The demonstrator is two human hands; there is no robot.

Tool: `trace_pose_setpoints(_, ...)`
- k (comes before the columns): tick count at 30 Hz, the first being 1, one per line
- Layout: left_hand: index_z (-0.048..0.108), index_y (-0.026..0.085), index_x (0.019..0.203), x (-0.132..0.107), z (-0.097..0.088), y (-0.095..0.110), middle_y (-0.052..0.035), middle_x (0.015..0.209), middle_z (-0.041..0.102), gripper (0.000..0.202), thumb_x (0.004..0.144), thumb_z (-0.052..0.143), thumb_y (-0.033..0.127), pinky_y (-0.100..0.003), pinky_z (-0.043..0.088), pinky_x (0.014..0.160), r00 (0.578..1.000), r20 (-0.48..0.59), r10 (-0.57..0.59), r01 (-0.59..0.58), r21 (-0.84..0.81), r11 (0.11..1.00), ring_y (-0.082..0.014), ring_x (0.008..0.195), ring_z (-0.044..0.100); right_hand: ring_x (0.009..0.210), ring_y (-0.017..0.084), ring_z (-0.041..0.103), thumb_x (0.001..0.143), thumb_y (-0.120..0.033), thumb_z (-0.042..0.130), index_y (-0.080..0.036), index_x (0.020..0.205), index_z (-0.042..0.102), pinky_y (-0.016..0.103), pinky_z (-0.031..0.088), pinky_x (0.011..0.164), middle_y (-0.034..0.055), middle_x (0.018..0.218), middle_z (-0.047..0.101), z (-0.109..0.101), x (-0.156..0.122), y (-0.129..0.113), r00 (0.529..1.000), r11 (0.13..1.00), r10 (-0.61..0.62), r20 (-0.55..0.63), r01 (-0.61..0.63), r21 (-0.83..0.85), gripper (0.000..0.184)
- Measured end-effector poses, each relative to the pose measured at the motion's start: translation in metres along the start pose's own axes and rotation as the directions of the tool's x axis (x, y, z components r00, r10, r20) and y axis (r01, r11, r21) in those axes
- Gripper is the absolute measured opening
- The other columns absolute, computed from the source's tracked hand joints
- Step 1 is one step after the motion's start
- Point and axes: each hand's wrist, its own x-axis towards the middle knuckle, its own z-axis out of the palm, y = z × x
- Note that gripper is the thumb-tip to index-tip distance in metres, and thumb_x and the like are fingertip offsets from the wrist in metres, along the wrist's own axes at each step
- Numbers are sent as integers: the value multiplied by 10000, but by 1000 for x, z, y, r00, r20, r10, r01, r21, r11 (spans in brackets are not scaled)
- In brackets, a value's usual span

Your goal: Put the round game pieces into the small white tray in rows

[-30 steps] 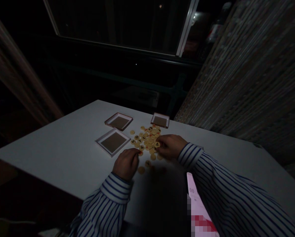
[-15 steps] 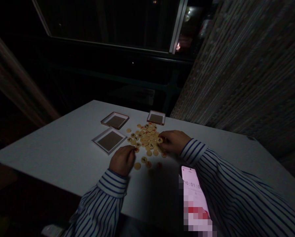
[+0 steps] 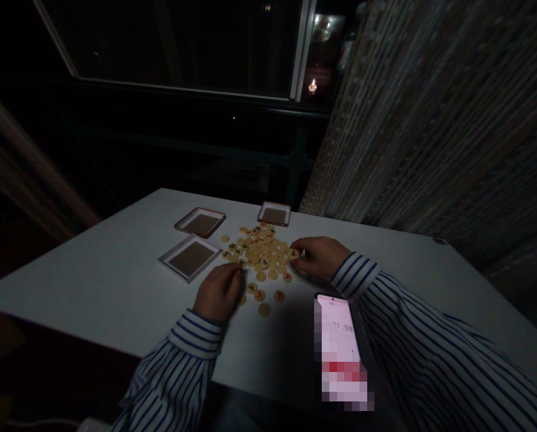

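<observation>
Xiangqi pieces (image 3: 263, 255), round, flat, face-up

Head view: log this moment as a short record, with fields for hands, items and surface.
Left hand: bare, at the pile's near edge, holding nothing visible
Right hand: bare, fingertips on an edge piece
Pieces: loose pile of round cream xiangqi discs with black and red characters
Nearby: three square white-rimmed brown trays; lit smartphone showing a timer
Surface: white table

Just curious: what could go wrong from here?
The left hand and right hand work at a heap of round game pieces, so a careless sweep might scatter them. A stray piece lies toward the near edge of the table and could roll off. Dim light may hide their markings.
</observation>
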Motion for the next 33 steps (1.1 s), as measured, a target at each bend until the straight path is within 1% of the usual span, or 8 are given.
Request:
trace_pose_setpoints(6,616,165,972,3,2,20,-75,967,658,266,807,466,309,-346,479,818,997,23,-76,78,-141,987,-190,891,604,762,152,573,764,-353,496,-216,1072,570,245,352,625,29,889,643,4,-14,8,999,999,34,-33,-33,18,345)
trace_pose_setpoints(12,631,176,953,10,9,51,-61,961,664,265,794,492,337,-324,482,796,981,121,-154,186,-323,928,-175,855,611,721,143,559,752,-340,503,-198,1051,583,246,361,625,30,866,640,12,-24,17,994,996,33,-101,-25,80,340)
trace_pose_setpoints(16,636,169,932,18,18,70,-56,914,676,258,776,514,335,-313,489,772,965,181,-188,252,-456,853,-173,838,617,749,149,560,757,-317,494,-182,1067,579,253,373,661,44,884,635,16,-29,20,992,992,55,-111,-41,121,349)
trace_pose_setpoints(19,633,155,926,24,27,82,-65,896,679,263,764,528,333,-306,491,752,939,253,-231,335,-528,781,-177,833,621,778,154,560,756,-311,500,-178,1079,573,257,380,686,50,918,630,17,-32,22,992,991,58,-115,-43,127,357)
trace_pose_setpoints(23,619,131,965,34,40,97,-81,875,680,296,765,530,331,-304,491,731,905,349,-241,415,-610,675,-175,787,626,824,161,554,759,-298,506,-172,1095,559,267,382,733,62,964,617,16,-36,23,990,991,53,-128,-36,130,363)
trace_pose_setpoints(28,624,133,980,48,55,115,-78,917,672,283,765,534,294,-286,474,753,908,355,-223,413,-671,616,-170,834,609,846,158,544,776,-296,498,-185,1093,553,273,378,752,60,984,601,16,-41,25,985,991,56,-166,-34,130,341)
trace_pose_setpoints(30,635,126,944,53,59,120,-73,875,676,260,751,551,279,-272,475,722,906,358,-228,421,-691,588,-163,797,612,827,153,544,782,-301,498,-179,1086,556,267,382,738,57,959,603,17,-42,28,980,992,43,-195,-18,128,332)
trace_pose_setpoints(33,642,116,889,57,64,125,-59,773,681,237,716,594,270,-249,474,642,877,395,-273,481,-717,505,-146,698,615,795,146,546,787,-329,508,-162,1080,560,257,393,721,54,917,606,19,-45,34,969,991,26,-244,6,133,342)
